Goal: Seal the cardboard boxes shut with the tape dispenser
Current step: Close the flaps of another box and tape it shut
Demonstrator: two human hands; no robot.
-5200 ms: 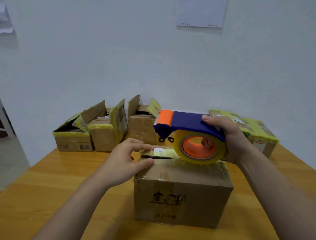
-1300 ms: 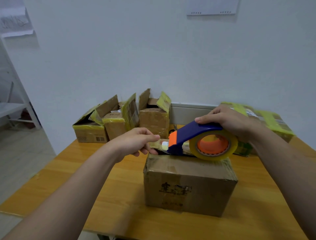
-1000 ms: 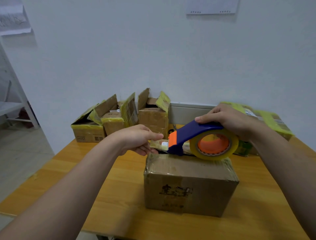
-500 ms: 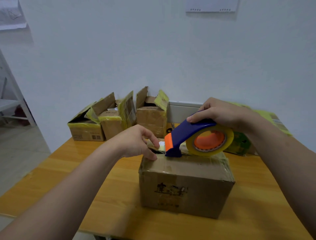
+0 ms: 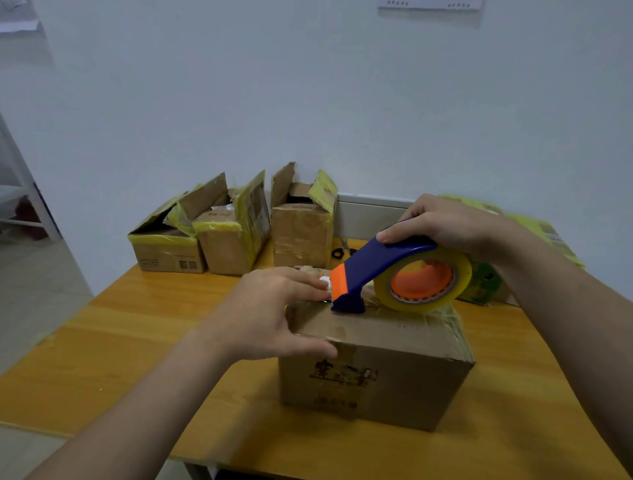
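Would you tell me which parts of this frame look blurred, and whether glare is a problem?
Head view: the left hand is slightly motion-smeared; the yellow-taped box behind the right hand and tape dispenser is smeared; the table shows soft sheen, no harsh glare.

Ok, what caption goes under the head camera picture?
Right hand presses tape dispenser onto cardboard box; left hand rests on it.

A white wall point(image 5: 308, 102) backs the wooden tabletop point(image 5: 137, 342), a paper sheet point(image 5: 428, 4) high on it. At left, a white frame point(image 5: 32, 205) stands on grey floor point(image 5: 37, 291).
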